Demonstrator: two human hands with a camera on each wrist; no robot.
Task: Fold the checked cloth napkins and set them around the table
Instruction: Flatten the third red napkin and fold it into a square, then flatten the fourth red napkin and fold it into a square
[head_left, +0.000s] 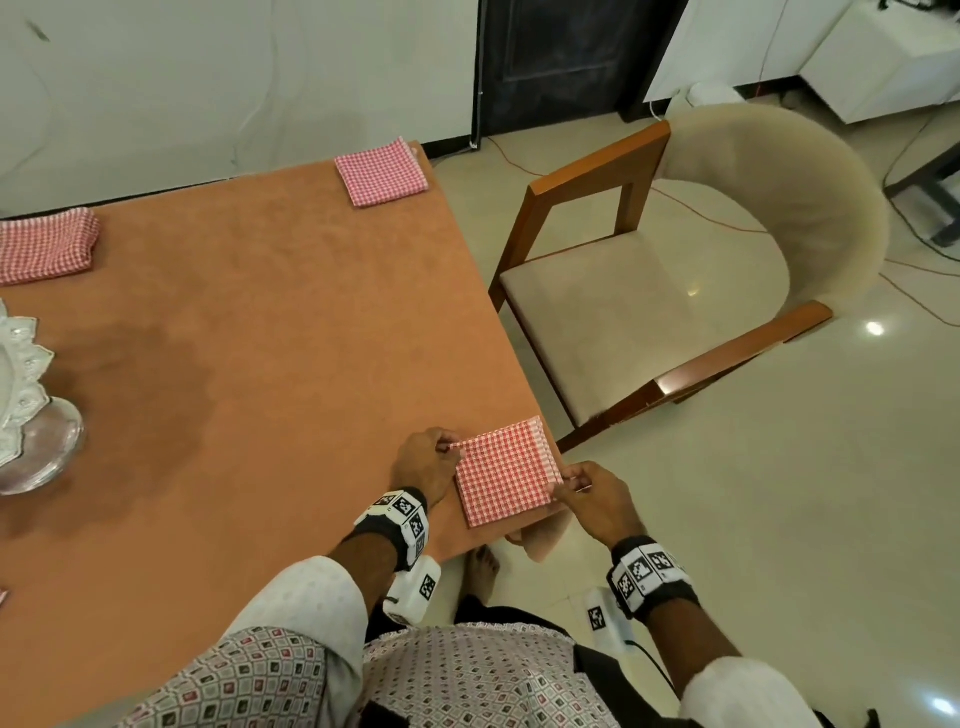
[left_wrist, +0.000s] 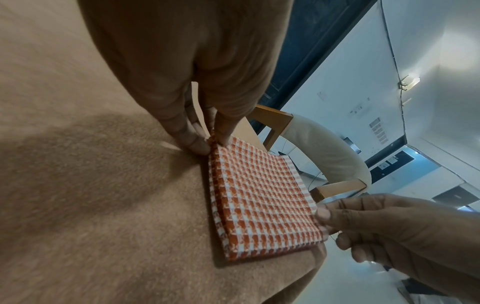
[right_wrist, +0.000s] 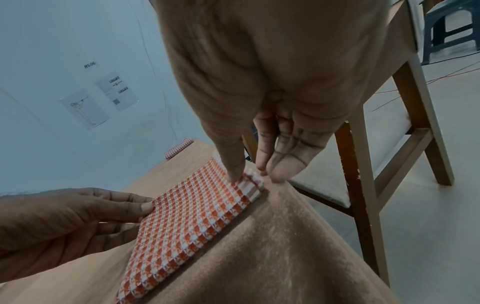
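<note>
Red-and-white checked cloth, a napkin (head_left: 506, 475) folded into a thick, soft square, lies at the lower centre of the head view on the table's (head_left: 291, 322) fuzzy orange corner. The left hand (head_left: 423, 465) pinches its far-left corner, the right hand (head_left: 592, 499) its right edge. This looks like the placing step; next, let go once it is squared. Two more napkins (head_left: 382, 174) sit upper left.

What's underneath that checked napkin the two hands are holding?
The folded napkin lies flat on the orange-brown tablecloth at the table's corner. The left hand and right hand pinch opposite corners. Anything beneath it is covered.
</note>
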